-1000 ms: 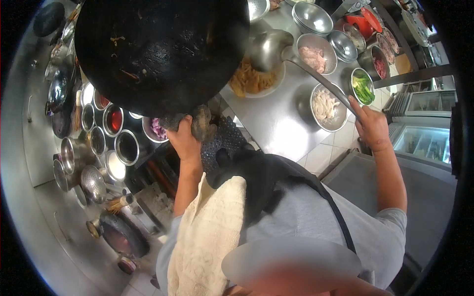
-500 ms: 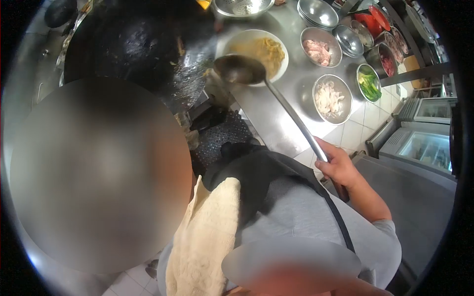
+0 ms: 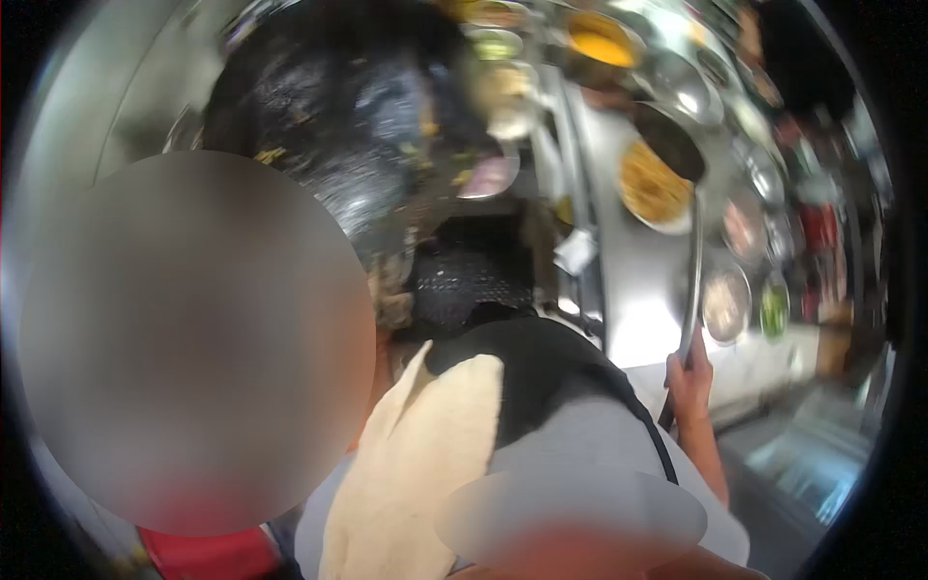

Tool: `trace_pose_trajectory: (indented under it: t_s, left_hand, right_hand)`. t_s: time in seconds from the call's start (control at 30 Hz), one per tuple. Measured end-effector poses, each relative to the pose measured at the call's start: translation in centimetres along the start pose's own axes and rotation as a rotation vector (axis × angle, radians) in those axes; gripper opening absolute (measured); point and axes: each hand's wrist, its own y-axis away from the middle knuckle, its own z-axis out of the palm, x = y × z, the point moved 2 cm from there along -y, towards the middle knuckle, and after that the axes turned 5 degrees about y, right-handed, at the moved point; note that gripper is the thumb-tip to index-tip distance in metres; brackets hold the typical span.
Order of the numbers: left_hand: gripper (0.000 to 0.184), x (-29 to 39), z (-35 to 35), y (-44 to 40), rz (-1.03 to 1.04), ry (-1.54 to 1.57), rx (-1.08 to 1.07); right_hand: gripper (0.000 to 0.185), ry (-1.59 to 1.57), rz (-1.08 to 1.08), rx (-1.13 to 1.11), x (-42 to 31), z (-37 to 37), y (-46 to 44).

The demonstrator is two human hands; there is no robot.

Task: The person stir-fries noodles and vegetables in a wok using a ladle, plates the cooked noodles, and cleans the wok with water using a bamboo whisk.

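Note:
My right hand (image 3: 689, 387) is wrapped round the handle of a long ladle (image 3: 695, 251). The ladle's dark bowl (image 3: 669, 143) hangs at the upper right edge of a white plate of yellowish noodle-like food (image 3: 650, 186); I cannot tell whether they touch. Right of the handle stand metal bowls: one with pale strips (image 3: 725, 304), one with green vegetables (image 3: 773, 307) and one with pinkish meat (image 3: 744, 227). My left hand does not show; a large blurred patch covers the left side.
A big dark wok (image 3: 358, 97) fills the upper left. A pot of orange-yellow liquid (image 3: 601, 43) stands at the counter's back. Beige cloth (image 3: 425, 454) hangs over my front. At upper right is another person's arm (image 3: 752, 43), and a glass-topped freezer (image 3: 812, 474) stands lower right.
My view has swung left, so counter, plate and bowls sit further right. The ladle handle now runs nearly upright in view, still in my right hand, its bowl still by the plate.

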Motion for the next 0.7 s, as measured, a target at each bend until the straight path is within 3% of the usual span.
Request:
trace_pose_trajectory:
  t_s: [0.1,0.13,0.2,0.23,0.27,0.3,0.37,0.4,0.43,0.53,0.57,0.6,0.63,0.7]
  left_hand:
    - [0.025,2.3,-1.4,1.6,0.021,0.108,0.076]
    - [0.026,2.7,-3.0,1.8,-0.030,0.143,0.076]
    - [0.025,0.9,-3.9,3.0,0.043,0.151,0.141]
    - [0.025,1.7,-6.7,3.4,0.054,0.135,0.172]
    - [0.029,3.0,-8.6,3.7,0.057,0.172,0.155]
    - [0.029,2.8,-11.6,3.6,0.086,0.195,0.196]
    - [0.031,2.0,-17.8,3.1,0.307,-0.491,0.221]
    - [0.031,4.4,-17.2,4.4,0.391,-0.735,0.235]
    - [0.031,5.5,-16.6,4.0,0.401,-0.733,0.263]
    - [0.025,8.0,-18.5,1.7,0.221,-0.477,0.473]
    - [0.022,8.4,-18.8,0.5,0.181,-0.004,0.487]
    - [0.019,8.8,-18.9,-0.7,0.136,0.464,0.473]
    - [0.019,9.2,-19.1,-1.6,0.156,0.477,0.476]
    - [0.016,9.0,-19.9,-3.4,0.189,0.644,0.451]
  right_hand:
    - [0.071,-0.154,-0.170,-0.139,-4.7,5.3,-3.3]
    - [0.069,-0.076,-0.120,-0.146,-7.0,7.2,-4.1]
    - [0.062,-0.054,-0.301,-0.193,-7.0,9.1,-8.8]
    - [0.060,0.008,-0.420,-0.228,-8.6,11.9,-8.9]
    - [0.053,-0.044,-0.344,-0.354,-9.1,14.7,-9.5]
    - [0.052,-0.018,-0.422,-0.429,-10.9,16.9,-9.7]
    - [0.055,-0.049,-0.419,-0.660,-16.1,21.9,-9.4]
    - [0.058,0.002,-0.447,-0.720,-20.6,24.2,-8.2]
    - [0.061,0.051,-0.465,-0.781,-25.1,26.2,-7.8]
    - [0.073,-0.327,-0.537,-1.208,-35.0,33.8,-4.5]
    - [0.077,-0.494,-0.491,-1.346,-38.1,35.1,-2.6]
    - [0.079,-0.462,-0.399,-1.548,-39.6,36.9,-2.2]
    - [0.068,-0.413,-0.381,-1.747,-39.8,39.4,-2.3]
    - [0.055,-0.193,-0.425,-1.592,-42.0,43.5,-3.9]
